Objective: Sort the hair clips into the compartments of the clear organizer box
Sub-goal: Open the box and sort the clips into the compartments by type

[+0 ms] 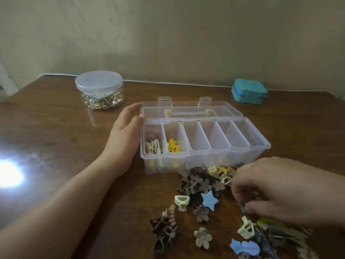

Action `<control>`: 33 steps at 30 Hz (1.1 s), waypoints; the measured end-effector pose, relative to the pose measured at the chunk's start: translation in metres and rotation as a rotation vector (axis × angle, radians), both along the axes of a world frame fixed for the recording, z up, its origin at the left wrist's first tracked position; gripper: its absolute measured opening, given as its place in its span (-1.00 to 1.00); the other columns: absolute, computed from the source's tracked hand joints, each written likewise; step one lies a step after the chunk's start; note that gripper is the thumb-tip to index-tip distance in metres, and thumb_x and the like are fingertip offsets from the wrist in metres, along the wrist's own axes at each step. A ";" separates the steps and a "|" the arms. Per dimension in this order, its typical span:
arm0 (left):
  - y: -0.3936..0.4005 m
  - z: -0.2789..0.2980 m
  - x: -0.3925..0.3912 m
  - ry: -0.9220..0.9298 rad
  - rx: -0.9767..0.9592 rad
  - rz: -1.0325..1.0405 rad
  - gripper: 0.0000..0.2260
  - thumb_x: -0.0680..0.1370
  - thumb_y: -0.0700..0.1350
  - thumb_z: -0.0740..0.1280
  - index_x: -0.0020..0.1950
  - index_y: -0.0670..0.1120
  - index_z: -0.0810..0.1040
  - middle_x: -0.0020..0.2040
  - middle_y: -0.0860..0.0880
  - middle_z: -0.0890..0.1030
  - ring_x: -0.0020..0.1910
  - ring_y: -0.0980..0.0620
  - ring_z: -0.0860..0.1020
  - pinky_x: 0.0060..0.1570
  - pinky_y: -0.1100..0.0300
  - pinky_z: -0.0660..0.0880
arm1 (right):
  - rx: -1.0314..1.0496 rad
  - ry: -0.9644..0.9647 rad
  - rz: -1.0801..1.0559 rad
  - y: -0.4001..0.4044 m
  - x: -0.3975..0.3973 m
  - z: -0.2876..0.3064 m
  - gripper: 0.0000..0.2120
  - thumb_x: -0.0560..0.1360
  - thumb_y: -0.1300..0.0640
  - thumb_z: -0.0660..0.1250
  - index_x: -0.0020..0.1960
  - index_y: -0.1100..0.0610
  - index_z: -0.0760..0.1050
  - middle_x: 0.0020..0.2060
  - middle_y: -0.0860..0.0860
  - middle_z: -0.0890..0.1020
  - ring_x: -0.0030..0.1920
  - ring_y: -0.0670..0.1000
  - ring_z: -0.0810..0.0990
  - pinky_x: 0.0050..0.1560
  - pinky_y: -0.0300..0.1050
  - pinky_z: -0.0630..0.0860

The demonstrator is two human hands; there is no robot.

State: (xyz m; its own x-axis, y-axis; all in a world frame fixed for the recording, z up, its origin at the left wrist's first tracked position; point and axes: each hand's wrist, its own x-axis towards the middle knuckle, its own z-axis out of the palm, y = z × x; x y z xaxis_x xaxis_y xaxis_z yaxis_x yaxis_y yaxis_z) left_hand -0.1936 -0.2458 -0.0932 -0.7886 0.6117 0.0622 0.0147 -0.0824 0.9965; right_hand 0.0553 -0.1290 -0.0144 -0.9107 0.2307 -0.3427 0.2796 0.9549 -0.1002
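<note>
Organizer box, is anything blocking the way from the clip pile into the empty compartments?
Nothing visible does. The box has its lid folded back, the four right compartments look empty, and the left hand only rests against its left end.

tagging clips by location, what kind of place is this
Probably a room in a home: a dark wooden table pushed against a plain beige wall, with a jar of small trinkets and a teal case beside the organizer box.

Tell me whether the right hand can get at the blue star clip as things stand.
Probably yes. The blue star clip lies on top of the pile on the table, uncovered, just left of the right hand, which is over clips beside it. Nothing stands between them.
</note>
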 end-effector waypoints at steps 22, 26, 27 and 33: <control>-0.002 0.001 0.000 -0.009 -0.024 -0.004 -0.67 0.67 -0.16 0.19 0.43 0.03 0.43 0.22 -0.06 0.63 -0.07 0.05 0.71 -0.09 0.12 0.60 | -0.259 0.859 -0.252 -0.008 -0.023 0.002 -0.91 0.39 0.11 0.46 -0.24 -0.07 0.61 -0.56 -0.27 0.51 -0.60 -0.11 0.32 -0.58 -0.40 0.24; -0.001 0.000 0.000 -0.021 -0.021 0.002 -0.68 0.66 -0.16 0.19 0.42 0.03 0.44 0.18 -0.08 0.66 -0.05 0.01 0.72 -0.05 0.06 0.60 | -0.159 0.471 -0.183 0.007 -0.001 0.016 -0.87 0.38 0.05 0.47 -0.26 -0.16 0.58 -0.34 -0.42 0.59 -0.42 -0.18 0.55 -0.43 -0.46 0.40; 0.000 0.000 0.000 -0.022 -0.019 0.006 -0.68 0.66 -0.17 0.19 0.41 0.02 0.45 0.16 -0.08 0.67 -0.04 0.00 0.72 -0.04 0.05 0.60 | -0.113 0.333 -0.157 0.010 0.003 0.016 -0.89 0.40 0.00 0.47 -0.23 -0.20 0.58 -0.25 -0.44 0.59 -0.32 -0.28 0.57 -0.38 -0.45 0.42; 0.001 0.000 -0.001 0.001 -0.021 0.009 -0.68 0.66 -0.17 0.18 0.41 0.02 0.45 0.09 -0.02 0.68 -0.08 0.07 0.72 -0.11 0.14 0.61 | 0.078 0.009 -0.096 0.000 0.001 0.009 -0.80 0.44 -0.28 0.32 0.03 -0.43 0.38 -0.16 -0.34 0.57 -0.19 -0.30 0.50 -0.29 -0.34 0.35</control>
State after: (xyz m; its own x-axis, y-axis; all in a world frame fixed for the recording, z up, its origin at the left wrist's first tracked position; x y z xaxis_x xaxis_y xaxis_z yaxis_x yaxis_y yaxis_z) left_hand -0.1942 -0.2452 -0.0936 -0.7941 0.6057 0.0507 0.0168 -0.0615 0.9980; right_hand 0.0559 -0.1286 -0.0058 -0.8863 0.3426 -0.3118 0.3694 0.9288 -0.0296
